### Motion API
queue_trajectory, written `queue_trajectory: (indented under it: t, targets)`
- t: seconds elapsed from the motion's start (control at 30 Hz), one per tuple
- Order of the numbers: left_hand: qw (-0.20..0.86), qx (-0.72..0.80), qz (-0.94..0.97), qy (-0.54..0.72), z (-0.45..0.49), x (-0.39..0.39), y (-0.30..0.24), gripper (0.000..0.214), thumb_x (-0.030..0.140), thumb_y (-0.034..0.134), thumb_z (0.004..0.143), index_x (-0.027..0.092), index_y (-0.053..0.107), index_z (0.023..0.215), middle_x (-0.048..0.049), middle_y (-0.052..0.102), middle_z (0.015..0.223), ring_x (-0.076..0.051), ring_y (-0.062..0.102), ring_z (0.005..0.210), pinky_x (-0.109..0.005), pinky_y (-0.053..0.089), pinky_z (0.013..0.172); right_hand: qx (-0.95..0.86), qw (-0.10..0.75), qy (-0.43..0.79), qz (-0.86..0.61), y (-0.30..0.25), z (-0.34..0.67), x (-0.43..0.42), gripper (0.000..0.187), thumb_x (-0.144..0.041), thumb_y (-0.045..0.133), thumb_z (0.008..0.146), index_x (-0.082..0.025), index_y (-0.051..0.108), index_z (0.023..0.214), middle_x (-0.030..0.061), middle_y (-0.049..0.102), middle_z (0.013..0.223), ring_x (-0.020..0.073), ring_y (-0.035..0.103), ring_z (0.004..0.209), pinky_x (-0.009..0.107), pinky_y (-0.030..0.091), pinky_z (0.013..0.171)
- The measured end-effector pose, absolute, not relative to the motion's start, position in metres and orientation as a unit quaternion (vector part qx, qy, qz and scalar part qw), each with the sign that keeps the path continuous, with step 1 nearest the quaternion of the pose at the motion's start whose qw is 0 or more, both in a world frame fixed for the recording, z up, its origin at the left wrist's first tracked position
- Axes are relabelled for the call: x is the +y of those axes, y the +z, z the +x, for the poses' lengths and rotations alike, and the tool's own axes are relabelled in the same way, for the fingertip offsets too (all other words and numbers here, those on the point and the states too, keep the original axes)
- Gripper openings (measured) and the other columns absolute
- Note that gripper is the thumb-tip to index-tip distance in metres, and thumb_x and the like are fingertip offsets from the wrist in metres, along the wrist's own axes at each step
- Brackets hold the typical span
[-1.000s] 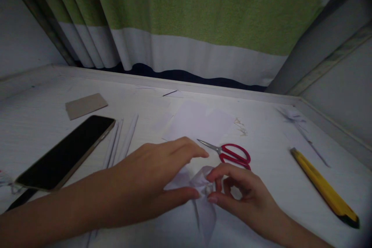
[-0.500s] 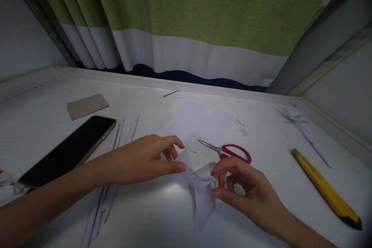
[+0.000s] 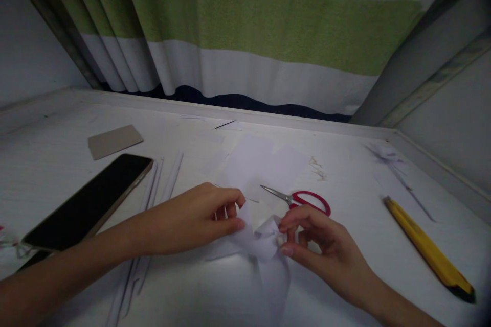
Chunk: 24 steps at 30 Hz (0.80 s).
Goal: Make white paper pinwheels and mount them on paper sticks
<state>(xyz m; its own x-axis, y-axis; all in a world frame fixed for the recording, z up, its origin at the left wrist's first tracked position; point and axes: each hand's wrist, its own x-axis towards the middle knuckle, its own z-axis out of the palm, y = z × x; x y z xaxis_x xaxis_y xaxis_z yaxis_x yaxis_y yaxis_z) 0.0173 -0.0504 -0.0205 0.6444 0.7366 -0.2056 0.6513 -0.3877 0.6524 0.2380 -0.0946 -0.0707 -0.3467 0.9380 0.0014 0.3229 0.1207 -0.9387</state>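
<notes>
One folded paper [image 3: 264,239] is sitting on the counter [image 3: 57,163] just in front of one pair of red scissors [image 3: 305,199], and two hands are meeting on it. The left hand [image 3: 195,219] is coming in from the left of the scissors, forearm low, fingers curled and thumb pressing the paper's left flap. The right hand [image 3: 320,248] is arching just in front of the scissors, thumb and forefinger pinching the paper's bunched middle, the other fingers loosely bent.

One black phone [image 3: 90,202] is lying far left of the scissors, a few thin paper strips [image 3: 169,181] between them. One cardboard piece [image 3: 114,140] is resting far to the scissors' left, farther back than the phone. One yellow knife [image 3: 427,248] is lying well right of the scissors, bare counter between them. Behind the scissors, white sheets [image 3: 264,163] are overlapping, then the counter's raised back edge and a curtain [image 3: 245,25].
</notes>
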Motion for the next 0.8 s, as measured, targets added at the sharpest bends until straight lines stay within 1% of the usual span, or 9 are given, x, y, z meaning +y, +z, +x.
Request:
queue_trajectory:
  t: [0.1,0.17,0.3,0.37,0.43,0.5,0.57,0.7,0.8]
  targets:
    - [0.370,0.423,0.825,0.062,0.018,-0.051,-0.021,0.012,0.030,0.047,0.080,0.020,0.053,0.083,0.0041,0.055,0.067,-0.010,0.052,0.061,-0.019,0.036,0.054,-0.674,0.328,0.465,-0.472,-0.070,0.238,-0.094,0.017,-0.026,0.063,0.071,-0.024,0.054,0.086,-0.0019,0.054,0.080,0.0103,0.048,0.063,0.022,0.037,0.051]
    - [0.381,0.422,0.820,0.065,0.017,-0.052,-0.024,0.013,0.030,0.046,0.080,0.020,0.051,0.088,0.0045,0.055,0.066,-0.011,0.052,0.060,-0.019,0.036,0.054,-0.671,0.327,0.468,-0.473,-0.070,0.238,-0.094,0.016,-0.025,0.062,0.072,-0.024,0.054,0.086,-0.0016,0.054,0.080,0.0106,0.049,0.064,0.023,0.038,0.052]
    - [0.369,0.419,0.825,0.090,0.009,-0.051,-0.026,0.017,0.026,0.039,0.084,0.022,0.043,0.100,0.0020,0.055,0.079,-0.012,0.052,0.068,-0.021,0.038,0.059,-0.646,0.346,0.488,-0.473,-0.070,0.239,-0.091,0.012,-0.024,0.060,0.073,-0.023,0.055,0.085,-0.0004,0.055,0.079,0.0123,0.051,0.070,0.024,0.040,0.057]
    - [0.333,0.415,0.841,0.098,0.001,-0.049,-0.023,0.019,0.021,0.035,0.084,0.022,0.041,0.102,0.0002,0.054,0.084,-0.013,0.052,0.072,-0.023,0.039,0.062,-0.625,0.363,0.499,-0.478,-0.070,0.240,-0.089,0.012,-0.024,0.060,0.073,-0.022,0.055,0.084,0.0006,0.056,0.079,0.0119,0.052,0.068,0.022,0.039,0.052]
    - [0.304,0.388,0.866,0.088,-0.005,-0.046,-0.018,0.021,0.016,0.035,0.082,0.021,0.041,0.102,-0.0010,0.053,0.089,-0.013,0.052,0.076,-0.023,0.039,0.065,-0.605,0.379,0.513,-0.477,-0.069,0.242,-0.086,0.012,-0.024,0.060,0.073,-0.022,0.056,0.084,0.0009,0.056,0.079,0.0088,0.049,0.059,0.019,0.035,0.043]
    - [0.288,0.340,0.893,0.066,-0.010,-0.044,-0.013,0.026,0.010,0.037,0.079,0.022,0.044,0.101,-0.0013,0.051,0.098,-0.014,0.051,0.084,-0.023,0.038,0.072,-0.586,0.393,0.532,-0.469,-0.068,0.246,-0.083,0.012,-0.024,0.060,0.073,-0.022,0.056,0.084,-0.0002,0.056,0.079,0.0052,0.043,0.049,0.016,0.031,0.037]
    - [0.277,0.302,0.911,0.045,-0.011,-0.042,-0.010,0.031,0.008,0.042,0.076,0.023,0.044,0.103,-0.0006,0.049,0.105,-0.014,0.049,0.092,-0.023,0.037,0.078,-0.573,0.405,0.547,-0.457,-0.069,0.249,-0.081,0.011,-0.024,0.060,0.073,-0.023,0.057,0.084,-0.0010,0.056,0.079,0.0031,0.039,0.043,0.015,0.030,0.035]
    - [0.258,0.295,0.920,0.033,-0.010,-0.042,-0.014,0.044,0.016,0.055,0.072,0.023,0.039,0.112,-0.0018,0.046,0.113,-0.017,0.047,0.098,-0.024,0.036,0.080,-0.560,0.419,0.562,-0.441,-0.071,0.254,-0.079,0.011,-0.025,0.060,0.073,-0.024,0.057,0.084,-0.0013,0.057,0.080,0.0020,0.039,0.041,0.014,0.031,0.035]
    - [0.252,0.294,0.921,0.038,-0.007,-0.042,-0.021,0.053,0.022,0.063,0.067,0.022,0.037,0.114,-0.0030,0.045,0.113,-0.019,0.045,0.100,-0.027,0.035,0.084,-0.549,0.429,0.577,-0.427,-0.072,0.254,-0.077,0.010,-0.025,0.060,0.074,-0.025,0.058,0.084,-0.0027,0.057,0.074,0.0018,0.040,0.041,0.013,0.032,0.036]
